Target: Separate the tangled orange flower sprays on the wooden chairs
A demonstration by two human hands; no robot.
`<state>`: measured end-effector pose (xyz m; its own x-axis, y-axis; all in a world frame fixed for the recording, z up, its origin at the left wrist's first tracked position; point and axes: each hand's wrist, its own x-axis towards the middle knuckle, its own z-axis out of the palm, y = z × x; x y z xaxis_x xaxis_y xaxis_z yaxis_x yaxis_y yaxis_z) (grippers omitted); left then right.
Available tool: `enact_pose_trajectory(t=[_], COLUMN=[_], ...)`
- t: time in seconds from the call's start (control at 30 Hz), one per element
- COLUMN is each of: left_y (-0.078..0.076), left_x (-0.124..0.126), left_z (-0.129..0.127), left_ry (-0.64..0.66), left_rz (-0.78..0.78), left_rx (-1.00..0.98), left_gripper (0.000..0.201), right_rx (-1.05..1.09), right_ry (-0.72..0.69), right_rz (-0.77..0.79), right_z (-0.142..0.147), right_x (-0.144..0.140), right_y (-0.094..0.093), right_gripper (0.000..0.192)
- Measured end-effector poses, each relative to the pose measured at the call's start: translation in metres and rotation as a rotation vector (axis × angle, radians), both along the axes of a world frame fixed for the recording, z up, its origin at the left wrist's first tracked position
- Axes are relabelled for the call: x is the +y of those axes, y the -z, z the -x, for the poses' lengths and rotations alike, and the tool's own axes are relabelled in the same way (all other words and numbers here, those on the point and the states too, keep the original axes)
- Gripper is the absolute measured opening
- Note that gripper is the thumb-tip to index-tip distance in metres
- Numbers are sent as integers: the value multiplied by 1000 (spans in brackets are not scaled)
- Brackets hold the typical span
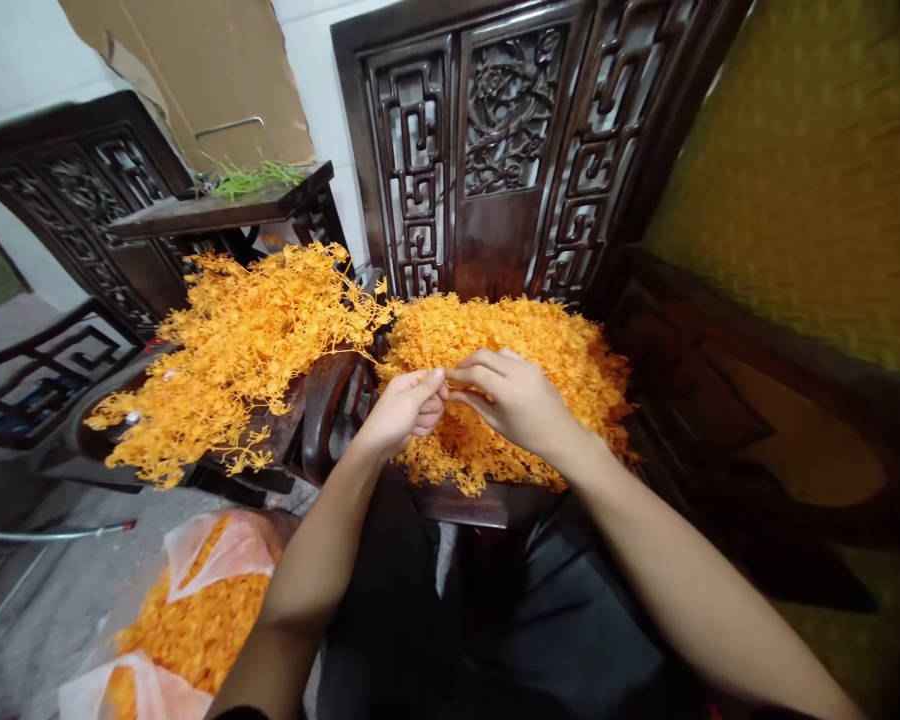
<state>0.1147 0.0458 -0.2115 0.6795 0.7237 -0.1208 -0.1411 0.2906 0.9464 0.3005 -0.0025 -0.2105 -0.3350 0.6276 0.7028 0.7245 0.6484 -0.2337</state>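
Observation:
Both hands meet over a large pile of orange plastic-looking flower sprigs (495,325) on a dark wooden chair seat. My left hand (405,412) is closed, its thumb and forefinger pinching what looks like a thin orange sprig (422,350). My right hand (506,395) comes in from the other side, its fingertips pinched together by the left thumb. The small piece between the fingers is mostly hidden, and its orange blends with the pile behind.
Left of the pile, a looser heap of branching orange sprigs (247,340) covers another chair. An open plastic bag (217,550) of orange pieces stands on the floor. Green stems (259,178) lie on a wooden side table (217,210). The carved chair back (499,240) rises behind.

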Motion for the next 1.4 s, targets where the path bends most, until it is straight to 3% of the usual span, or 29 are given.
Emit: enact_pose_trajectory(t=[0.1,0.17,0.33,0.43,0.53,0.6,0.67,0.83,0.9,1.0,1.07,1.13,1.2,1.27,1.33,1.4], left_y=[-3,-5,-3,-1,-1,-1,1,4,5,3,1,-2,-4,-6,-7,-8], left_x=[1,2,0,3,12,18,21,19,17,16,15,13,9,3,-2,-4], left_z=[3,4,1,8,21,26,24,8,6,7,5,-1,-9,-17,-20,-15], left_ry=[48,68,12,-74,-209,-270,-244,-168,-175,-186,-190,-195,-191,-186,-188,-217], left_rz=[4,-4,-52,-75,-83,-85,-90,-199,-218,-189,-116,-33,15,22,7,-33], left_rx=[-8,-8,62,149,83,-8,-60,-90,-83,-99,-152,-221,-274,-298,-305,-311], left_gripper=[46,46,51,53,50,49,48,48,48,46,44,43,43,44,44,45], right_rx=[287,375,258,-38,-253,-222,-100,168,206,230,354,527,670,801,910,896], right_ry=[-141,-161,-93,35,316,509,573,499,439,346,329,206,-14,-162,-161,-86], right_rz=[40,57,232,289,302,351,337,99,87,131,176,361,618,738,659,555], right_z=[-4,-7,-6,-13,-42,-67,-87,-87,-80,-74,-70,-57,-34,-7,10,9], right_x=[-3,-7,-12,-4,9,15,20,38,50,59,53,40,25,16,15,19], right_y=[-4,-8,-17,-7,18,36,49,49,44,37,33,29,24,18,12,8], right_gripper=[9,8,8,9,15,16,15,14,16,28,32,34,48,53,40,33])
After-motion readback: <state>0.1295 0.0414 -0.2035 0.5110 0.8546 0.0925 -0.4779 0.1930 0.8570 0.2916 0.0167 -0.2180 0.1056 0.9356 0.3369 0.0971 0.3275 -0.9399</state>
